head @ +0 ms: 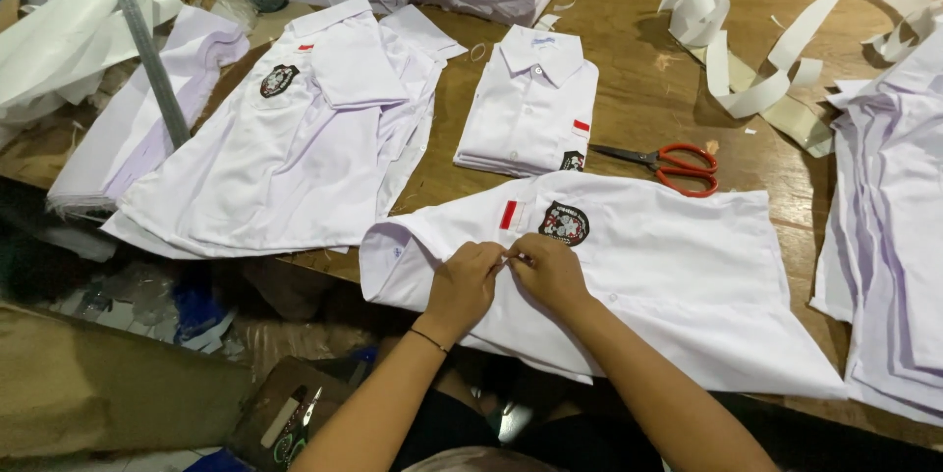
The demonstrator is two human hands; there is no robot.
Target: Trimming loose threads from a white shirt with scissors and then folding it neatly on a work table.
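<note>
The white shirt (678, 276) lies flat at the near edge of the wooden table (638, 89). The left hand (462, 285) and the right hand (552, 271) meet on its front edge, below the shirt's black chest badge (564, 223). Fingers of both hands are pinched narrow on the fabric, fingertips touching. Beyond the shirt lie red-handled scissors (678, 166) and a folded shirt (530, 104).

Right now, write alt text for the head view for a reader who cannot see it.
Two bare hands, left hand and right hand, pinch the front of a white shirt spread on a wooden table. Beyond it lie a folded white shirt, red-handled scissors, white paper strips and more white shirts stacked at both sides.
</note>
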